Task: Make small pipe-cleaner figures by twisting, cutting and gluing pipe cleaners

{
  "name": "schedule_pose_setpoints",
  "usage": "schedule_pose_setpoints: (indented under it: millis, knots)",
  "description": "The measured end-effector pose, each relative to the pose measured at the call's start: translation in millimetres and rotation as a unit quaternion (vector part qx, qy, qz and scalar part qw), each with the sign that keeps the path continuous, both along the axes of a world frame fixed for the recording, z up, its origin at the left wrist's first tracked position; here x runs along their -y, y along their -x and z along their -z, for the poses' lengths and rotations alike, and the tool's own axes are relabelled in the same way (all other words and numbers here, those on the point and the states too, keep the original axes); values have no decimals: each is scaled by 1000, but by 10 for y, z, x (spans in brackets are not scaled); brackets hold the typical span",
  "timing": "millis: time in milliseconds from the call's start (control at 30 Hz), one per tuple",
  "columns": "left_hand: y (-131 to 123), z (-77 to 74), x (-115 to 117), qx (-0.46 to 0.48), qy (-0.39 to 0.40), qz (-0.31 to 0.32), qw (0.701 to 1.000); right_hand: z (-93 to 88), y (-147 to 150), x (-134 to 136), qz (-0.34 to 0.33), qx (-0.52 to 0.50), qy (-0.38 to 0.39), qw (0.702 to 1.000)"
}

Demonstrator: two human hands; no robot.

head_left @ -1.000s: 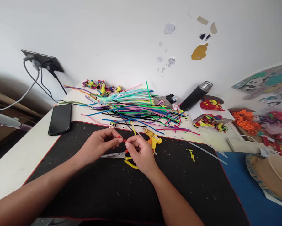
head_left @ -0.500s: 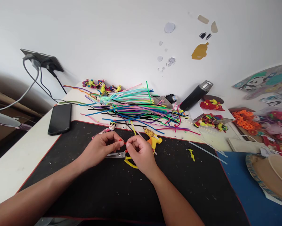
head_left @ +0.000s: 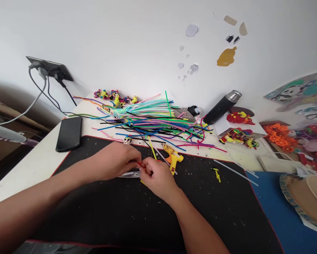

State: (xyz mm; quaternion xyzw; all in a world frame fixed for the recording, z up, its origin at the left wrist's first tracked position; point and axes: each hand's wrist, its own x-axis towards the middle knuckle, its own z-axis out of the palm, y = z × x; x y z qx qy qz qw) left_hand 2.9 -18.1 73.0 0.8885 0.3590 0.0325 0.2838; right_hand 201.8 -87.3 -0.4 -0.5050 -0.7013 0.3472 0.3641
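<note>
Between my fingertips is a short red piece of pipe cleaner (head_left: 140, 164), mostly hidden by the fingers. My left hand (head_left: 118, 158) pinches it from the left, knuckles turned up. My right hand (head_left: 158, 176) is closed on its other side, thumb against the index finger. Below them on the black mat lie scissors (head_left: 132, 174), their blades partly showing and the handles mostly covered by my right hand. A yellow glue gun (head_left: 175, 162) rests just right of that hand. Behind my left hand sits a small doll head (head_left: 127, 139) with a white face.
Colourful pipe cleaners (head_left: 147, 121) are heaped along the wall, with several small figures (head_left: 116, 97) behind. A phone (head_left: 68, 134) lies left, a black flask (head_left: 224, 106) leans at the back right. Yellow scraps (head_left: 217, 175) and clear glue sticks (head_left: 236, 172) lie right of my hands.
My hands have drawn closer together, and the left has rolled over so its back faces up. The red piece is now more hidden. The view has shifted slightly.
</note>
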Motion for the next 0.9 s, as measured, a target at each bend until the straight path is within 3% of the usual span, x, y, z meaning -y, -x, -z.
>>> schedule_pose_setpoints:
  millis: [100,200,333,433,567,900]
  knots:
    - [-3,16,-16,5,4,-9,1000,13,-2,-8,7,-12,20,1000]
    - [35,148,35,93,86,-93,988,5,-16,-10,18,-78,70,994]
    - [50,309,133,246,213,-211,922,-15,-28,-13,31,-176,108,978]
    - [23,352,187,309,249,-264,879,-6,-20,-15,31,-215,118,969]
    - [-3,374,239,323,260,-285,864,10,2,-15,28,-232,122,965]
    - [-7,431,289,307,267,-273,872,-5,11,-20,53,-202,123,970]
